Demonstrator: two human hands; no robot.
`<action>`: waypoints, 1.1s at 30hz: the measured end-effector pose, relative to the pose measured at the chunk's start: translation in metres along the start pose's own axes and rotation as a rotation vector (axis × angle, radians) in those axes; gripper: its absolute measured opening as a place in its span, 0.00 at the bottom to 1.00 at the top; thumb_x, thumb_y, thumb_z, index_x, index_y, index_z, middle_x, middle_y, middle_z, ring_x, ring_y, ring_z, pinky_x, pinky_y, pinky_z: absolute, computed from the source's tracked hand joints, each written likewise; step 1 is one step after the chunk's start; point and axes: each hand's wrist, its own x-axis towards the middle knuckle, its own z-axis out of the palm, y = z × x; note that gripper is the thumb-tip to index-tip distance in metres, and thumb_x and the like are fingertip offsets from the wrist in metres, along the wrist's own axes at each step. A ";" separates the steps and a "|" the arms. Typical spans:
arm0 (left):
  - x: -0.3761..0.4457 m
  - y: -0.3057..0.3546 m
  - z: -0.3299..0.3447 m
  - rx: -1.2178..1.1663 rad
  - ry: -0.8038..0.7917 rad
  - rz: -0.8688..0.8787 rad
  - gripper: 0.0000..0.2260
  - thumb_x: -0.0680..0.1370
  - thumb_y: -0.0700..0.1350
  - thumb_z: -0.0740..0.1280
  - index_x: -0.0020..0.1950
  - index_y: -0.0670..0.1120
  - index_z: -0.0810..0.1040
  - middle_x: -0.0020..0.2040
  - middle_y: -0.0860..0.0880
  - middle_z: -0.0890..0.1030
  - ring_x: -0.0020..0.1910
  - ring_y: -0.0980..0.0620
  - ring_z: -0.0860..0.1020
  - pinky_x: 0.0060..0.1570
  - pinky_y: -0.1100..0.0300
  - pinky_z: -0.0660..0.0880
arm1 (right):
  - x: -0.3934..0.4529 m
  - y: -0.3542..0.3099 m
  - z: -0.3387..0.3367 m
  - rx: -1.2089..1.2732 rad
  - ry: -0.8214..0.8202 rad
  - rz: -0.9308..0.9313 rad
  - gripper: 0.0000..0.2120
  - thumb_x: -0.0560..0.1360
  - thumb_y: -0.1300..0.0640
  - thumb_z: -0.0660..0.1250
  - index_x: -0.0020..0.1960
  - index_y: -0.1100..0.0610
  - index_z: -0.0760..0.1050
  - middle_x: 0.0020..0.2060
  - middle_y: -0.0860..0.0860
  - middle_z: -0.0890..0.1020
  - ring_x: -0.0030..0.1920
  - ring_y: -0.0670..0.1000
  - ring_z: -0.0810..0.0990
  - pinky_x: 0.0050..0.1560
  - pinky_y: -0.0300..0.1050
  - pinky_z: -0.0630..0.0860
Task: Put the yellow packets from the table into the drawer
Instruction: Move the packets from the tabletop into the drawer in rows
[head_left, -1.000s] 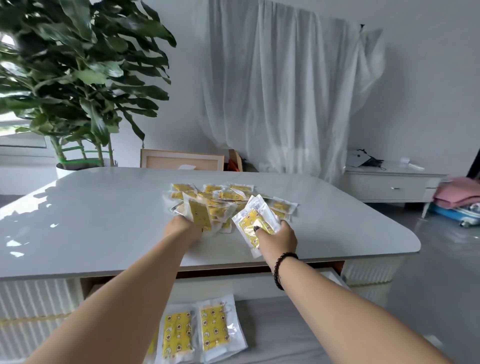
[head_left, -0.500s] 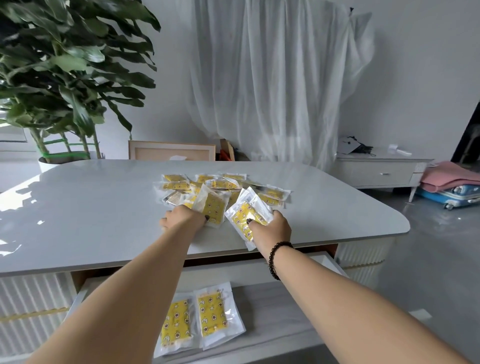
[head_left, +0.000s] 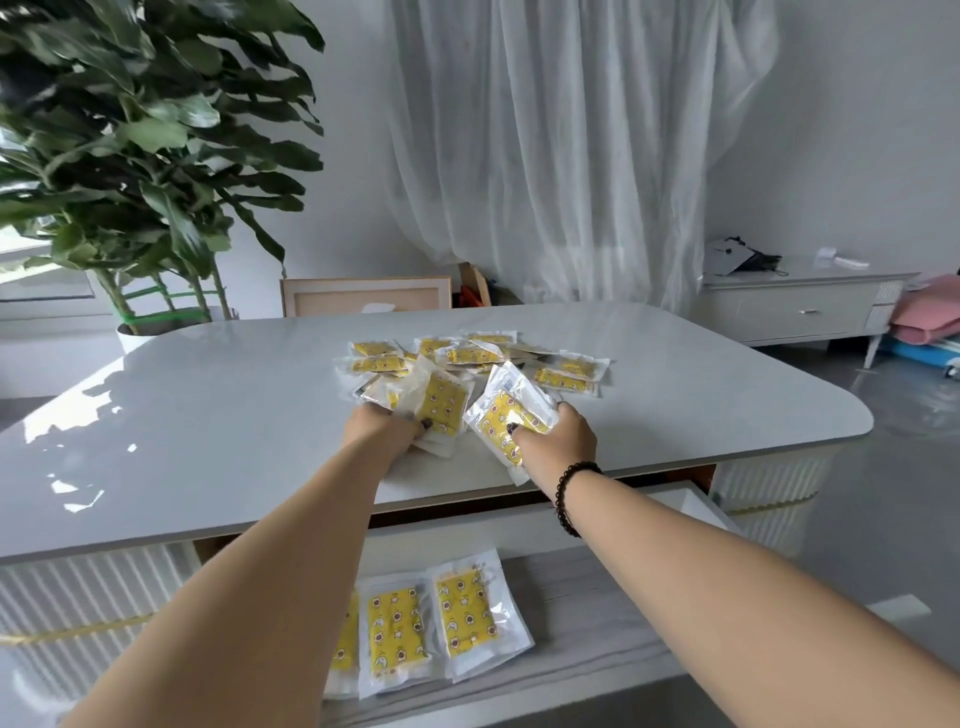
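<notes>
Left hand (head_left: 382, 428): fingers curled around a yellow packet (head_left: 441, 404), thumb pressing its lower edge; the packet stands tilted above the hand at the near edge of the packet pile (head_left: 483, 358). Right hand (head_left: 556, 441): fingers wrapped around a second yellow packet (head_left: 506, 418), thumb on its face, fingertips at its right edge; the packet juts up and left from the grip. The pile lies on the desk (head_left: 208, 415), just beyond both hands. Below the desk edge, the open drawer (head_left: 597, 623) contains three flat packets (head_left: 431, 631) side by side, the leftmost partly hidden by the left forearm.
</notes>
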 end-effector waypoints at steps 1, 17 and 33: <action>-0.002 -0.001 -0.006 -0.017 0.003 0.004 0.10 0.71 0.45 0.73 0.47 0.42 0.77 0.40 0.46 0.76 0.37 0.48 0.73 0.30 0.61 0.66 | -0.001 -0.002 -0.001 0.005 0.003 0.005 0.15 0.72 0.56 0.69 0.57 0.55 0.73 0.50 0.52 0.80 0.46 0.53 0.80 0.44 0.43 0.78; -0.073 -0.016 -0.104 -0.372 -0.015 0.082 0.05 0.73 0.35 0.72 0.42 0.41 0.76 0.41 0.43 0.78 0.36 0.50 0.76 0.43 0.61 0.78 | -0.044 -0.031 -0.013 0.087 -0.079 0.121 0.35 0.74 0.59 0.66 0.75 0.50 0.51 0.63 0.56 0.74 0.44 0.55 0.81 0.40 0.46 0.80; -0.142 -0.023 -0.136 -0.549 -0.182 0.235 0.07 0.75 0.35 0.69 0.52 0.38 0.77 0.50 0.41 0.81 0.45 0.48 0.82 0.42 0.62 0.81 | -0.096 -0.055 -0.029 0.640 -0.662 0.258 0.09 0.77 0.62 0.63 0.53 0.67 0.78 0.43 0.63 0.82 0.33 0.59 0.81 0.27 0.42 0.78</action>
